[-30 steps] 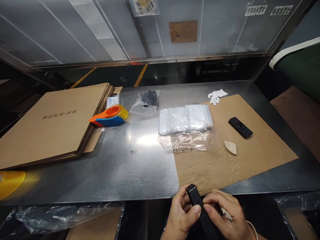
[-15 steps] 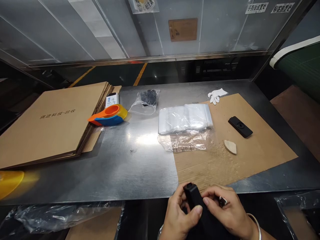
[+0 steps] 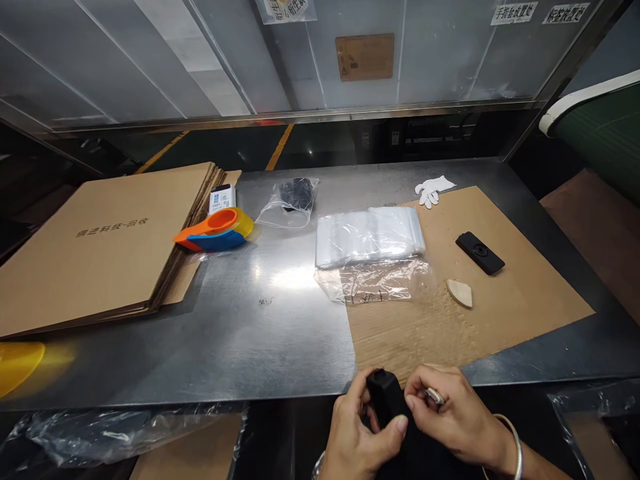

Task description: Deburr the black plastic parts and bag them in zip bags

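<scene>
My left hand [image 3: 357, 427] is wrapped round a black, box-like object [image 3: 384, 397] at the table's front edge, with its narrow end pointing up and away. Its lower part merges with dark surroundings, so its full shape is hidden. Close on its right side, my right hand [image 3: 445, 413] is closed, thumb against forefinger, round a small shiny metal piece [image 3: 435, 397] whose kind I cannot make out. A flat black device [image 3: 480, 253] with a round centre lies on the cardboard sheet [image 3: 530, 293], near a pale wedge-shaped piece [image 3: 459, 293].
A pack of clear plastic bags [image 3: 370, 237] lies mid-table, with a white glove [image 3: 434, 191] behind it. To the left are an orange and blue tape dispenser [image 3: 215, 230], a bagged black item [image 3: 296, 195] and stacked cardboard [image 3: 110, 247]. Clear plastic film [image 3: 120, 430] hangs below the table edge.
My right hand has turned slightly and shifted a little off the black object; more of the metal piece shows. The left hand keeps its grip, and the black object has tilted slightly.
</scene>
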